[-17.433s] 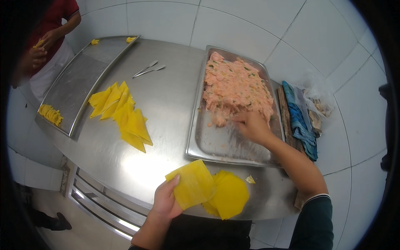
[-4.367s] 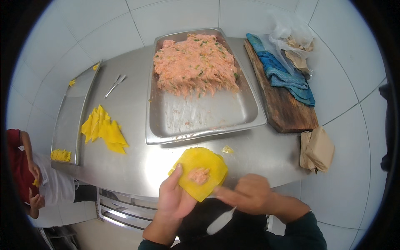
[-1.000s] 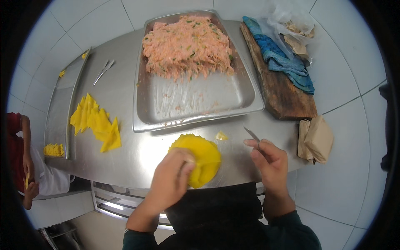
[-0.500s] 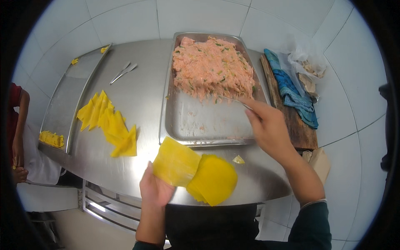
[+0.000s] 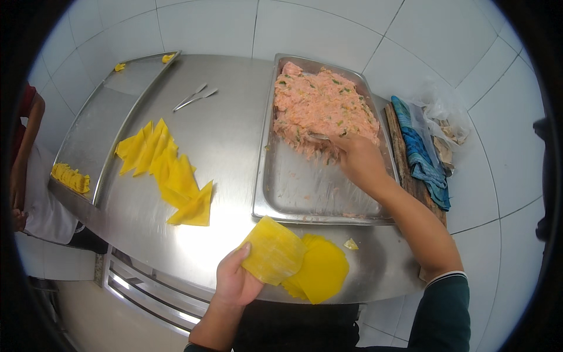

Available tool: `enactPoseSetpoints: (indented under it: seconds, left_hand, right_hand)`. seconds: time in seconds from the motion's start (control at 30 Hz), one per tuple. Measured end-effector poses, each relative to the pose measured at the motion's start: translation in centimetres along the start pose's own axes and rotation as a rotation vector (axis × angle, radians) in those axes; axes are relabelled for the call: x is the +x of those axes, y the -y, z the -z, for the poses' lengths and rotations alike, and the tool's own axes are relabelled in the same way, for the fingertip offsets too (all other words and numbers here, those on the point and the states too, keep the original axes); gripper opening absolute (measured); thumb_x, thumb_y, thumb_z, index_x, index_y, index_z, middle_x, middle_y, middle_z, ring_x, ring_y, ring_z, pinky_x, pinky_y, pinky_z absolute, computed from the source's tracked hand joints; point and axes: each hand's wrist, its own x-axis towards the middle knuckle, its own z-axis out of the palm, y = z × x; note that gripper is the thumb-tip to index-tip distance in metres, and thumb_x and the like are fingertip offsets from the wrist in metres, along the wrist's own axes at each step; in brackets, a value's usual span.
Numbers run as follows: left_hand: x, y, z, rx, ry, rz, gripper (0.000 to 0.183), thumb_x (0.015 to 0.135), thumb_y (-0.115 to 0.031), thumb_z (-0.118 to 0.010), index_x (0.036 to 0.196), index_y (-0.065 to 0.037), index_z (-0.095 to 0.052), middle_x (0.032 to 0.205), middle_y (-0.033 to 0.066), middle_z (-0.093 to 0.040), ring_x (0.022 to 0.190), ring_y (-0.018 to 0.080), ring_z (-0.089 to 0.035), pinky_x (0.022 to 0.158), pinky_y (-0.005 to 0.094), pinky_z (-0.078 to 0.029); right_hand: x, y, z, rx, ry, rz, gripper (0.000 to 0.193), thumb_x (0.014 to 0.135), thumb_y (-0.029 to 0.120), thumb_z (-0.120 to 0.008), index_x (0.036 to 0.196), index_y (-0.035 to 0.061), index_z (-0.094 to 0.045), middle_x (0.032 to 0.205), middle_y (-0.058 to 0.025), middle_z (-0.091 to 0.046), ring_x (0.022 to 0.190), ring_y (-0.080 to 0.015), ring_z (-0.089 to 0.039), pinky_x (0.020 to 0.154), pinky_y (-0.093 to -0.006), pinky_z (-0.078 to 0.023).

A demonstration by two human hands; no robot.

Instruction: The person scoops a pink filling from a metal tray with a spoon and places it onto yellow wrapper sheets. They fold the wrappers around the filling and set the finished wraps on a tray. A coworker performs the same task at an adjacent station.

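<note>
Wrapper (image 5: 274, 251) in left hand (image 5: 236, 281), utensil (image 5: 318, 136) in right hand (image 5: 360, 159) against pink filling (image 5: 325, 100)

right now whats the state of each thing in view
left hand: gripping a yellow sheet
right hand: holding a metal tool at pink filling
pink filling: spread, ragged near edge
steel pan: part filled, near end smeared
yellow stack: fanned
folded yellow sheets: overlapping
long tray: partly loaded
two metal utensils: lying together
blue cloth: rumpled
plastic bag: crumpled
</note>
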Motion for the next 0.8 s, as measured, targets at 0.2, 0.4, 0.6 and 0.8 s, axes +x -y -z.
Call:
enactPoseSetpoints:
  seconds: [0.2, 0.4, 0.6, 0.8]
  left_hand:
    - [-0.3, -0.1, 0.3, -0.053, 0.035, 0.000, 0.061, 0.096, -0.020, -0.051, 0.148, 0.008, -0.036, 0.146, 0.0250, -0.050, 0.135, 0.0387, -0.051, 0.117, 0.0532, -0.036]
    - [-0.5, 0.1, 0.7, -0.070, 0.102, 0.004, 0.057, 0.093, -0.011, -0.052, 0.145, 0.009, -0.038, 0.142, 0.0228, -0.052, 0.134, 0.0366, -0.051, 0.114, 0.0494, -0.039]
    - [-0.3, 0.0, 0.4, -0.081, 0.071, 0.036, 0.056, 0.096, -0.017, -0.051, 0.145, 0.009, -0.039, 0.142, 0.0220, -0.053, 0.134, 0.0353, -0.051, 0.115, 0.0486, -0.037]
    - [-0.2, 0.0, 0.0, -0.075, 0.026, -0.022, 0.057, 0.099, -0.023, -0.048, 0.147, 0.006, -0.039, 0.145, 0.0230, -0.052, 0.134, 0.0371, -0.051, 0.117, 0.0519, -0.035]
  right_hand:
    - [-0.7, -0.8, -1.0, 0.004, 0.118, -0.049, 0.034, 0.083, 0.005, -0.060, 0.113, 0.0055, -0.075, 0.085, -0.0250, -0.068, 0.086, -0.0408, -0.067, 0.079, -0.0512, -0.052]
    - [-1.5, -0.6, -0.7, 0.281, 0.219, -0.125, 0.029, 0.086, 0.008, -0.062, 0.112, 0.0039, -0.074, 0.085, -0.0217, -0.069, 0.085, -0.0407, -0.067, 0.078, -0.0504, -0.052]
    - [-0.2, -0.1, -1.3, 0.107, -0.024, 0.118, 0.028, 0.086, 0.005, -0.062, 0.112, 0.0040, -0.074, 0.089, -0.0193, -0.066, 0.086, -0.0398, -0.066, 0.076, -0.0493, -0.052]
    - [0.1, -0.6, -2.4, 0.215, 0.117, 0.004, 0.031, 0.088, 0.005, -0.062, 0.117, 0.0060, -0.073, 0.077, -0.0196, -0.067, 0.074, -0.0414, -0.066, 0.070, -0.0487, -0.051]
